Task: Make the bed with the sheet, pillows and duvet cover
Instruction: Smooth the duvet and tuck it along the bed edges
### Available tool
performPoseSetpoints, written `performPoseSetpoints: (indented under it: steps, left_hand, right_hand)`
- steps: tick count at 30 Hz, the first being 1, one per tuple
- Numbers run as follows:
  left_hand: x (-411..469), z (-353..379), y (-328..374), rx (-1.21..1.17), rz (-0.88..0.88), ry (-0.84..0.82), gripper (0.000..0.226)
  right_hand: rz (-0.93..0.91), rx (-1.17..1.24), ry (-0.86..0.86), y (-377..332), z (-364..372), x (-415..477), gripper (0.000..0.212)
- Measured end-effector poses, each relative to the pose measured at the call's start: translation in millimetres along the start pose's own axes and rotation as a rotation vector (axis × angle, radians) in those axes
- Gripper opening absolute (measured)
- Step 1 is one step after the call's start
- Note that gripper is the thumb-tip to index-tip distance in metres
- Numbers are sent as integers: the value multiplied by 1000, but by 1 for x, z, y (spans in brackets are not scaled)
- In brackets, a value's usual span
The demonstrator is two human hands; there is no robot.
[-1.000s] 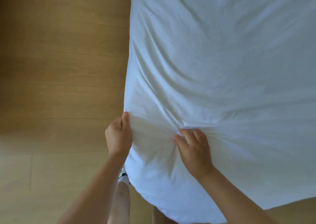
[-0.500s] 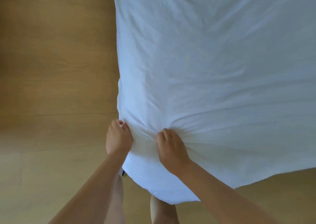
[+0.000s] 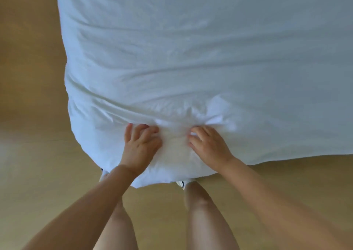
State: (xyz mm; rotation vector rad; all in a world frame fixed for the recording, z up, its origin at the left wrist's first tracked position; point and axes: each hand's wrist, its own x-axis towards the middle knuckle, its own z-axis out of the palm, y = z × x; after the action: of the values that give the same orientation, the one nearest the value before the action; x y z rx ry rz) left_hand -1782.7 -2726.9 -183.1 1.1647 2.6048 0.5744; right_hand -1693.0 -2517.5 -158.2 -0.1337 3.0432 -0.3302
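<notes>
Left hand, right hand: side by side, palms down, fingers curled, gripping bunched cloth. Sheet: white, spread ahead of the person, long axis running away, near edge over the wooden floor.

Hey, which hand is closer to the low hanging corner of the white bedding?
Left. The left hand grips the white bedding just above that corner; the right hand grips it farther right, beside the left hand.
</notes>
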Motion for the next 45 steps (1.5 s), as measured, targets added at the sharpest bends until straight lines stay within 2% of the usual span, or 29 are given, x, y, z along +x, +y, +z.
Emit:
performPoseSetpoints:
  steps: [1,3,5,7,9,10,11,13,16,19,24,29,30,32,35,37,39,40,42,44,45]
  left_hand:
    - [0,4,4,25,-39,19,29]
    - [-7,5,13,71,-91,34,31]
    - [-18,5,28,96,-99,17,36]
    - [-24,7,47,132,-30,-80,46]
    - [-23,14,65,168,77,-154,50]
    - [-19,18,74,175,102,-147,42]
    - [-14,22,80,172,107,-102,29]
    - [-5,23,89,148,67,-12,7]
    - [-7,22,92,52,63,50,17]
    - [-20,15,96,-86,85,26,27]
    - [-33,4,115,-246,-136,100,10]
    - [-40,9,128,-269,-250,107,19]
    - [-39,12,127,-233,-235,60,20]
    - [-39,21,121,-146,-219,-47,24]
    - [-39,38,114,-50,-281,-163,24]
    - [-44,51,113,116,-392,-307,18]
    - [-50,62,121,246,-547,-510,33]
    - [-48,66,129,284,-580,-581,40]
    - [-32,72,152,318,-542,-629,46]
    - [-6,77,187,279,-418,-556,46]
    - [8,81,208,249,-332,-492,43]
  right_hand:
    - [-28,35,-11,6,4,-3,27]
    - [-121,83,-82,14,8,-12,55]
    - [-234,12,-152,21,4,-22,77]
    - [-313,-102,-174,25,-2,-30,69]
    - [-368,-111,-101,27,-3,-30,37]
    - [-387,-90,-62,29,-3,-28,24]
    - [-399,-71,-37,29,-4,-25,22]
    - [-419,-52,-11,29,-5,-20,26]
    - [-412,4,26,28,-9,-26,30]
    - [-371,73,94,27,-12,-40,29]
    - [-147,215,189,13,-15,-54,19]
    - [-56,234,164,-6,-14,-73,29]
    - [-12,240,127,-12,-12,-75,30]
    - [69,213,-74,-22,-3,-73,28]
    - [73,155,-269,-22,12,-66,26]
    - [49,184,-431,-12,16,-79,25]
    - [70,195,-543,10,16,-113,30]
    - [81,200,-494,25,11,-133,31]
    - [124,144,-223,65,-4,-171,40]
    - [244,35,-8,114,-18,-201,65]
    - [298,-28,-2,140,-23,-211,77]
